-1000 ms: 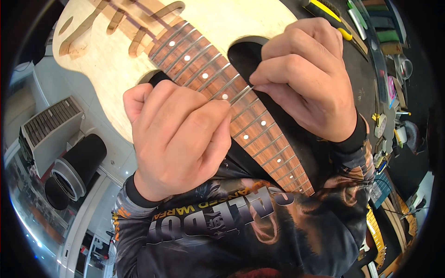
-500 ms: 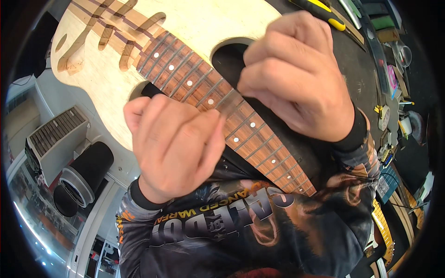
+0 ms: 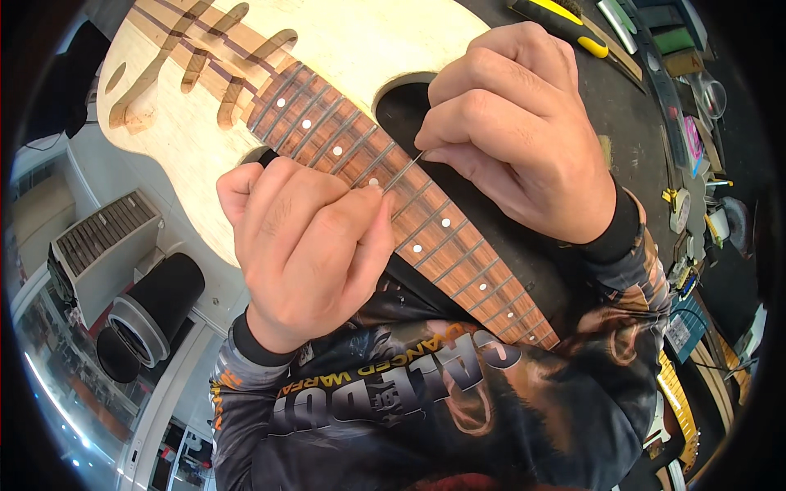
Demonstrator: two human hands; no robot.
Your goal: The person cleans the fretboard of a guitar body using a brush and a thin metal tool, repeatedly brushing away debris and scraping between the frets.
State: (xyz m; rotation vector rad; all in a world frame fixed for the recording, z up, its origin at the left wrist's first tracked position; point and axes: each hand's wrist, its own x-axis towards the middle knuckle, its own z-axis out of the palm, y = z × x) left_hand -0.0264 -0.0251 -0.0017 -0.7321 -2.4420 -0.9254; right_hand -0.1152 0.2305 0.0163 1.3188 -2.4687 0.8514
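An unfinished pale wooden guitar body (image 3: 168, 168) lies with its dark fretboard (image 3: 460, 258) running diagonally toward me. White dot inlays and metal frets show along the board. Between my fingertips, across the board's middle, is a thin metal fret wire (image 3: 403, 173). My left hand (image 3: 307, 245) pinches its near end, fingers curled, just above the board. At the far edge, my right hand (image 3: 516, 135) is closed with thumb and forefinger on the other end. Whether the wire sits in a slot I cannot tell. My left hand hides part of the fretboard.
On the dark bench at the upper right lies a yellow-and-black handled tool (image 3: 565, 23). Tape and small tools clutter the right edge, with another guitar neck (image 3: 678, 405) lower down. Left of the guitar stand a black bin (image 3: 168, 290) and a slatted box (image 3: 110, 241).
The blur between my hands is gone and the fret wire shows sharply. My right hand has shifted slightly left; both hands stay closed over the fretboard.
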